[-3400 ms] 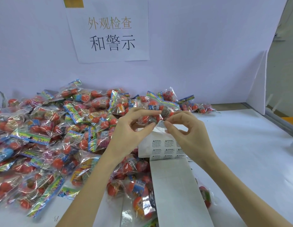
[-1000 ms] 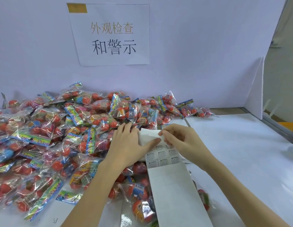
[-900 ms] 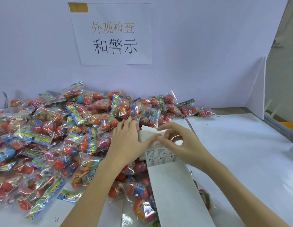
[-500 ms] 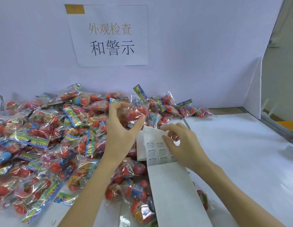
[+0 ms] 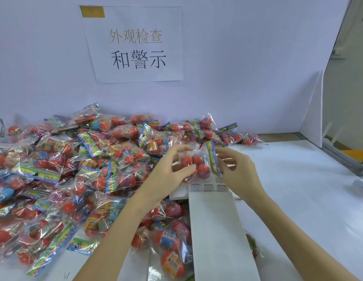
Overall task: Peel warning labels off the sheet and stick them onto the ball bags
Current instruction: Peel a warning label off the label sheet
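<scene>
The left hand (image 5: 170,175) grips a ball bag (image 5: 197,165) raised above the label sheet (image 5: 209,184), near the table's (image 5: 298,189) far edge, presenting its face for labelling. The right hand's (image 5: 240,173) fingertips are curled beside the bag; whether they pinch a peeled label cannot be told. Label print is illegible.

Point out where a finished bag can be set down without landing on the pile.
Bare white table lies right of the label sheet, running back to the upright white board. A narrow bare strip shows at the near left edge. Left of the sheet, the pile of ball bags crowds the table to the wall.
</scene>
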### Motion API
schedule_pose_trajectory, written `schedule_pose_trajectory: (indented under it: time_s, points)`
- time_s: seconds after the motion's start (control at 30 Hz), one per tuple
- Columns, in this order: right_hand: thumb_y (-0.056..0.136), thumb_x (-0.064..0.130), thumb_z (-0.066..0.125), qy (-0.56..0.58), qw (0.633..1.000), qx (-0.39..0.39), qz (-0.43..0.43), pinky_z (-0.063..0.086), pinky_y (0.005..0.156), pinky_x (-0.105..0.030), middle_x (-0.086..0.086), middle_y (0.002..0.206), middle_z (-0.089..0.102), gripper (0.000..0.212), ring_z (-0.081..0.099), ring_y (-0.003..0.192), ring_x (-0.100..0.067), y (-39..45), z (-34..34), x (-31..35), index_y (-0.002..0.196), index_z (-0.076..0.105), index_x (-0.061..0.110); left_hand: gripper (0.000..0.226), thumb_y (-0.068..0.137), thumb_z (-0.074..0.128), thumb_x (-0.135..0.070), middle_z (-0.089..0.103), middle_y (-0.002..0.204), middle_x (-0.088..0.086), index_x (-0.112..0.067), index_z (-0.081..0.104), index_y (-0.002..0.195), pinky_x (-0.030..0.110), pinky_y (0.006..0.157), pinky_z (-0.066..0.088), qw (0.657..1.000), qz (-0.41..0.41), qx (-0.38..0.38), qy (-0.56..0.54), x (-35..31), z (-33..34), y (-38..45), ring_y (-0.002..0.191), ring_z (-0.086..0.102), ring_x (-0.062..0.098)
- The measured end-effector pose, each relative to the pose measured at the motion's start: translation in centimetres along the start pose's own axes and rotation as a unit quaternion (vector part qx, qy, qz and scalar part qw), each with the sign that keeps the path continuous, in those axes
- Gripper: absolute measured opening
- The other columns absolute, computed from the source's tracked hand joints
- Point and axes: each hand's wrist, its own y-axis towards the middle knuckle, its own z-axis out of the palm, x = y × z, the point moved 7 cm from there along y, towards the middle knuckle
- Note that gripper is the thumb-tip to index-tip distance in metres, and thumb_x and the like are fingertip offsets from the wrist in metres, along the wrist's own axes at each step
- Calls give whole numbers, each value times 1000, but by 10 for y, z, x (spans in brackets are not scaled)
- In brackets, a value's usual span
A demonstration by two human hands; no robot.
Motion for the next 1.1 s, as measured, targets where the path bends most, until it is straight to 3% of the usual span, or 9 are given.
schedule_pose_trajectory:
  time_s: [0.13,0.3,0.37,0.43,0.6,0.7,0.87,0.97,1.1]
  points:
    - [105,16,59,104,993,-49,24,57,94,-31,16,113,75,22,69,108,-6,-4,-6,7,109,76,29,48,99,71,-12,67,130,-8,-34,45,132,34,97,58,999,-3,11,37,6,2,1,114,67,17]
    - [103,34,62,123,989,-46,-66,46,71,-8,32,85,72,20,67,86,6,-13,-2,35,89,68,46,39,98,70,-6,71,123,-1,-24,51,126,44,102,57,999,22,-18,31,3,-2,2,108,71,17]
    - [94,40,70,125,989,-43,-61,48,75,-10,29,93,73,3,68,93,4,-13,1,33,96,70,42,38,97,72,-7,71,122,1,-23,52,126,46,103,57,999,24,-24,26,3,-3,3,108,71,16]
    - [91,34,78,121,990,-50,-50,50,76,-13,22,96,74,12,69,94,-1,-12,1,28,101,71,34,38,96,75,-10,71,123,0,-22,55,126,43,102,57,1000,19,-22,2,3,-3,2,110,70,16]
    - [95,26,76,132,990,-46,-22,50,72,-16,12,85,74,4,66,79,-3,-10,-1,20,92,74,28,42,91,66,-51,73,120,-6,-24,66,123,38,108,51,998,-4,-39,-45,2,-6,1,115,67,11]
    - [95,23,75,125,991,-56,-9,49,72,-18,10,86,74,5,65,79,-2,-7,-4,17,91,75,22,27,102,59,-41,75,118,-5,-23,67,121,43,112,49,996,-7,-75,-42,5,-12,2,116,68,13]
    - [95,11,73,115,990,-61,-52,55,82,-27,7,103,72,9,67,92,-10,-11,-5,26,89,68,15,14,106,60,-32,76,109,-3,-21,64,113,42,104,55,992,-1,-127,-15,11,-16,5,107,71,11]
    - [94,1,71,83,985,-65,-140,55,87,-25,2,125,68,7,66,113,-17,-17,-4,42,92,70,8,12,105,61,-32,77,101,-5,-20,61,108,29,90,57,989,9,-149,-4,13,-19,5,97,72,5]
    - [93,7,76,77,980,-66,-173,57,88,-20,-2,127,66,8,65,119,-15,-21,-2,48,100,73,6,12,105,61,-30,77,93,-11,-19,59,107,15,72,53,988,15,-153,2,12,-21,5,84,71,1]
